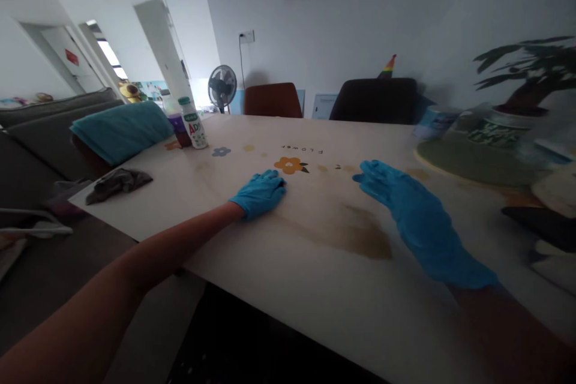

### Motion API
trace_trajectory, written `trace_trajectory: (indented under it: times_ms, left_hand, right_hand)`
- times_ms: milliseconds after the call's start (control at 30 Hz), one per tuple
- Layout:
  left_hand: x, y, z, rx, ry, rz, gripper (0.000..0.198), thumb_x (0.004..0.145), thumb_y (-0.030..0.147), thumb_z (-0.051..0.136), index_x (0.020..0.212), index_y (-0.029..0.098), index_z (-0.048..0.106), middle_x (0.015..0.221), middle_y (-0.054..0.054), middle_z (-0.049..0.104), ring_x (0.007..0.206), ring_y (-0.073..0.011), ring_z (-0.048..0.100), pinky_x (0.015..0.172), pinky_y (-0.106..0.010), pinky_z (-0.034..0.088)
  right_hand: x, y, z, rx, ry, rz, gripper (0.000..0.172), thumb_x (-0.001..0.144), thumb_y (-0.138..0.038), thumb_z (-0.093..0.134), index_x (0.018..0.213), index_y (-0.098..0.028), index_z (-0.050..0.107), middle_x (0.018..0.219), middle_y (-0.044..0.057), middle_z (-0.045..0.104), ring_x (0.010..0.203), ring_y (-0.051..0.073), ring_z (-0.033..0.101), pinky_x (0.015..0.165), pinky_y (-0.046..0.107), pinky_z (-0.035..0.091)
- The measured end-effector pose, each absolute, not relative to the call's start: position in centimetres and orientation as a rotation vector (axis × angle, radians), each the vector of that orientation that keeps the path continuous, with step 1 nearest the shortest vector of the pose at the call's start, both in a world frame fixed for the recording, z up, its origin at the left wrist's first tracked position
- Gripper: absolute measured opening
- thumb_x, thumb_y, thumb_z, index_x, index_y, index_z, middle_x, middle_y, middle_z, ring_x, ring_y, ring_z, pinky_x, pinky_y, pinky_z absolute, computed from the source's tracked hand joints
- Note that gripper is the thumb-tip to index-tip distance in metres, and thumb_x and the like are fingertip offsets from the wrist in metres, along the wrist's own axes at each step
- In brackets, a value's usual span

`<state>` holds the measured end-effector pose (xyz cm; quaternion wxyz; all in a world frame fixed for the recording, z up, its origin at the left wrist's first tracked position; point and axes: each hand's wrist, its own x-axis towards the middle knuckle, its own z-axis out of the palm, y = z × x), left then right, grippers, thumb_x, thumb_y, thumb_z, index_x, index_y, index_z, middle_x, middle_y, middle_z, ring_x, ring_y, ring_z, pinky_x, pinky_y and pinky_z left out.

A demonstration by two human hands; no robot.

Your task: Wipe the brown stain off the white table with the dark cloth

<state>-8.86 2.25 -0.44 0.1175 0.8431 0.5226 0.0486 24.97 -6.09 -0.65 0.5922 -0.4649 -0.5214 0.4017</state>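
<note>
Both my hands wear blue disposable gloves. My left hand rests palm down on the white flower-printed tablecloth, just in front of an orange printed flower. Its fingers lie forward along the cloth, and nothing shows in them. Over the right side of the table my right hand has its fingers stretched out, with nothing visible in it. Whether it touches the surface I cannot tell. A brown stain or shadow spreads on the cloth between my hands.
A crumpled dark cloth lies near the left edge. A white bottle with a green cap stands beside a purple-labelled bottle at the back left. On the right, a round green mat bears a potted plant. Chairs line the far side.
</note>
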Motion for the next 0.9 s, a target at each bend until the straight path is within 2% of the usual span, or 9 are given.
trace_trajectory:
  times_ms: [200, 333, 433, 633, 733, 833, 900]
  left_hand:
    - [-14.6, 5.3, 0.0, 2.312, 1.864, 0.1, 0.044, 0.129, 0.038, 0.041, 0.159, 0.02, 0.068, 0.183, -0.014, 0.059, 0.168, -0.0302, 0.054, 0.15, -0.049, 0.028]
    - [-16.4, 7.9, 0.5, 2.212, 2.044, 0.064, 0.044, 0.128, 0.03, 0.037, 0.149, 0.013, 0.07, 0.171, -0.021, 0.065, 0.154, -0.0328, 0.063, 0.139, -0.048, 0.041]
    - [-16.4, 9.2, 0.8, 2.184, 2.088, 0.051, 0.044, 0.128, 0.029, 0.035, 0.145, 0.009, 0.07, 0.168, -0.026, 0.066, 0.149, -0.0335, 0.065, 0.135, -0.048, 0.044]
    - [-13.2, 8.2, 0.5, 2.283, 1.935, 0.074, 0.043, 0.127, 0.033, 0.039, 0.148, 0.012, 0.07, 0.169, -0.022, 0.067, 0.147, -0.0313, 0.063, 0.135, -0.045, 0.043]
    - [-10.2, 7.1, -0.2, 2.37, 1.773, 0.108, 0.046, 0.128, 0.038, 0.039, 0.151, 0.014, 0.071, 0.175, -0.02, 0.064, 0.153, -0.0309, 0.063, 0.141, -0.045, 0.039]
    - [-6.6, 6.2, -1.1, 2.48, 1.542, 0.181, 0.048, 0.127, 0.037, 0.04, 0.155, 0.016, 0.072, 0.184, -0.02, 0.058, 0.167, -0.0344, 0.054, 0.149, -0.052, 0.032]
    - [-4.1, 5.9, -1.5, 2.56, 1.399, 0.206, 0.049, 0.126, 0.036, 0.039, 0.153, 0.016, 0.074, 0.181, -0.02, 0.06, 0.17, -0.0364, 0.053, 0.149, -0.056, 0.033]
  right_hand:
    - [25.6, -5.5, -1.4, -1.098, -1.273, 0.867, 0.046, 0.117, -0.058, 0.073, 0.155, -0.04, 0.089, 0.177, 0.007, 0.075, 0.16, 0.039, 0.074, 0.141, 0.056, 0.057]
    - [26.1, -5.5, -1.6, -1.1, -1.347, 0.831, 0.049, 0.113, -0.057, 0.078, 0.159, -0.04, 0.086, 0.178, 0.004, 0.074, 0.16, 0.036, 0.075, 0.142, 0.056, 0.056]
    - [25.8, -5.5, -1.6, -1.101, -1.315, 0.831, 0.051, 0.113, -0.058, 0.077, 0.159, -0.038, 0.086, 0.178, 0.006, 0.074, 0.157, 0.035, 0.077, 0.141, 0.056, 0.057]
    - [25.6, -5.7, -1.1, -1.169, -1.309, 0.823, 0.05, 0.118, -0.054, 0.069, 0.162, -0.034, 0.082, 0.181, 0.009, 0.07, 0.161, 0.035, 0.074, 0.144, 0.058, 0.053]
    - [25.7, -5.6, -1.3, -1.203, -1.262, 0.804, 0.052, 0.119, -0.056, 0.065, 0.163, -0.031, 0.08, 0.184, 0.013, 0.068, 0.163, 0.037, 0.072, 0.146, 0.059, 0.049]
    - [25.9, -5.3, -1.7, -1.248, -1.152, 0.84, 0.054, 0.122, -0.06, 0.055, 0.162, -0.031, 0.077, 0.183, 0.014, 0.068, 0.166, 0.036, 0.07, 0.149, 0.06, 0.044]
    - [26.1, -5.0, -1.9, -1.278, -1.105, 0.876, 0.054, 0.124, -0.062, 0.05, 0.158, -0.031, 0.078, 0.181, 0.014, 0.07, 0.168, 0.034, 0.068, 0.149, 0.058, 0.044]
